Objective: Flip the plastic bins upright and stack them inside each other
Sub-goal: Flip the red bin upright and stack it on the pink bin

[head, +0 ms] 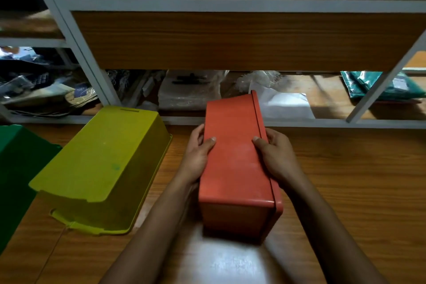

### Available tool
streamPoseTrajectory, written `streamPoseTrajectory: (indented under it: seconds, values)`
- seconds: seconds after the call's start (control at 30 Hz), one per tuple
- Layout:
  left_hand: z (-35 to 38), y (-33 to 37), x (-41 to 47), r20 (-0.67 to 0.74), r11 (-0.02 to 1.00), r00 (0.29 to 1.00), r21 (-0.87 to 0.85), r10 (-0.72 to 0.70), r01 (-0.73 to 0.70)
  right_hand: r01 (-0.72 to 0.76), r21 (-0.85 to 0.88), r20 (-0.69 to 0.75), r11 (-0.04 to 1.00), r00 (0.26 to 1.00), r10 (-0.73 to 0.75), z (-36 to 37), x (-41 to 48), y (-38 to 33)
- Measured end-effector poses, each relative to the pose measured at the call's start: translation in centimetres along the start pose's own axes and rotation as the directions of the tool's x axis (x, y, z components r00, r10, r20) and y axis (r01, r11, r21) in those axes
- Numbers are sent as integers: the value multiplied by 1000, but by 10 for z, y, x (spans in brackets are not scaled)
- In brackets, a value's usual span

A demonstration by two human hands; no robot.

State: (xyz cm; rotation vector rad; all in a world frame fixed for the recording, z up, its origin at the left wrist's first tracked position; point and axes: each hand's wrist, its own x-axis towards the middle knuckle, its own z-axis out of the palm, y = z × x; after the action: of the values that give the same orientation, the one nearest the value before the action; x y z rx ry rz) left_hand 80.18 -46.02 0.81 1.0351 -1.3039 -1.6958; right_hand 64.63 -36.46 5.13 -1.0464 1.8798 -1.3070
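An orange plastic bin (235, 157) stands tipped on its side in the middle of the wooden floor, its rim facing right. My left hand (198, 154) grips its left edge and my right hand (274, 157) grips the rim side, thumbs on top. To the left a yellow bin (103, 166) lies upside down, bottom facing up. A green bin (16, 168) is at the far left edge, partly out of view and apparently upside down too.
A metal-framed shelf unit (230, 4) with wooden boards stands right behind the bins. Its bottom shelf holds plastic bags (191, 90), white paper (285, 104) and a teal packet (380, 85). Wooden floor (345, 191) spreads to the right.
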Motion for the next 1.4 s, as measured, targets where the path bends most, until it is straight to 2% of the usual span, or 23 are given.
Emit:
streamPoseTrajectory:
  seconds: [0.1,0.17,0.23,0.27,0.33,0.4,0.47,0.5,0.53,0.57,0.6,0.63,0.67,0.7,0.77,0.83,0.9,1.0,1.07,1.13,1.2,1.3,1.4]
  values:
    - [9,-6,-6,24,1000,1000,-16,-11,11,-4,-10,-1,1000,1000,4,-3,2,6]
    - [8,-7,-7,12,984,995,152,96,-97,19,-45,-23,999,1000,-20,-3,2,7]
    - [3,-5,-5,33,841,948,451,318,-298,45,-76,-46,996,998,-49,2,5,6]
    - [1,-4,-4,96,756,910,525,402,-390,64,-74,-38,995,997,-67,5,5,3]
    - [-2,1,-6,191,739,904,524,382,-423,127,-55,31,990,992,-125,12,5,-4]
    - [-5,5,-11,167,807,936,474,310,-351,182,21,133,983,974,-183,15,3,-8]
    - [-11,7,-15,140,862,961,427,237,-275,149,97,235,984,957,-168,17,-4,-8]
    - [-14,8,-16,138,893,973,390,184,-224,162,44,254,986,953,-168,17,-7,-4]
    - [-18,7,-16,146,934,982,320,119,-160,223,-137,249,965,951,-185,17,-8,3]
    - [-22,6,-16,147,974,988,214,48,-79,273,-425,236,863,954,-186,15,-7,14]
    - [-24,4,-17,130,996,991,87,-35,24,240,-675,200,697,970,-140,13,-8,24]
    - [-27,1,-19,98,993,989,-5,-114,115,149,-804,153,576,987,-42,10,-10,30]
    - [-31,-3,-21,69,985,985,-57,-160,164,68,-857,118,510,991,67,6,-13,33]
    - [-34,-8,-22,44,982,984,-68,-175,178,27,-861,118,507,982,149,2,-16,36]
    - [-41,-19,-23,4,982,984,-63,-177,177,39,-829,186,558,960,209,-5,-22,42]
    - [-43,-24,-24,-32,980,981,-62,-191,189,80,-735,239,673,960,147,-11,-29,46]
    - [-43,-27,-23,-35,979,980,-63,-194,192,88,-607,217,790,974,59,-15,-33,54]
    - [-42,-28,-25,-29,982,983,-69,-180,177,81,-416,37,906,997,-73,-16,-35,74]
    - [-43,-27,-30,-26,980,983,-93,-180,176,-26,-162,-133,986,991,4,-16,-39,83]
    - [-45,-26,-37,-50,980,983,-95,-178,173,-147,103,-224,984,960,167,-17,-43,83]
    - [-49,-26,-44,-81,985,982,-62,-168,164,-219,221,-217,951,939,266,-20,-50,82]
    - [-48,-26,-56,-69,983,982,-58,-175,171,-278,289,-129,916,937,325,-21,-65,82]
    - [-42,-34,-65,-90,977,973,-19,-211,210,-301,252,-67,920,943,327,-11,-76,84]
